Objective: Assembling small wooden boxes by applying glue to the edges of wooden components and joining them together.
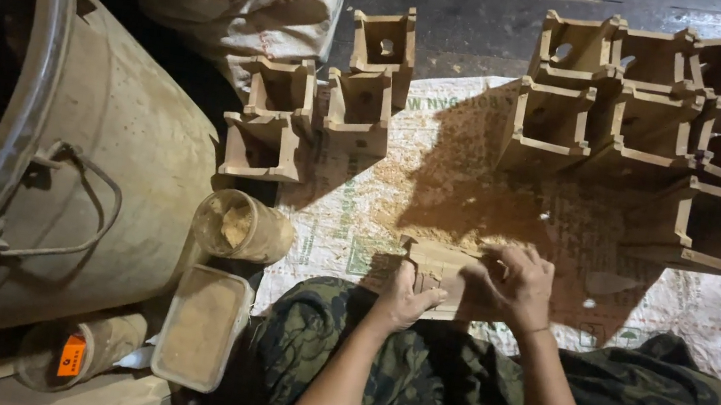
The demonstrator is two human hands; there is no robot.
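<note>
- Left hand (404,297): clasped on the near end of a small wooden piece (437,276), thumb on its top face.
- Right hand (512,282): fingers curled down over the far end of the same wooden piece; whether it pinches anything small beneath the fingers cannot be told.
- Wooden piece: pale, held low between both hands, just above the lap and the near edge of a woven sack sheet (358,221).
- Woven sack sheet: spread flat on the plank floor (503,14), dusted with sawdust.
- Large stack of open wooden boxes (657,133): on the far right of the sheet, well apart from the hands.
- Smaller group of wooden boxes (317,110): on the far left of the sheet.
- Metal drum (101,154): large, with a wire handle, at left.
- Round jar (238,227): lying beside the drum, holding a tan powder.
- Rectangular tub (199,326): filled with tan powder, near the left knee.
- Camouflage trousers (447,387): covering the lap.
</note>
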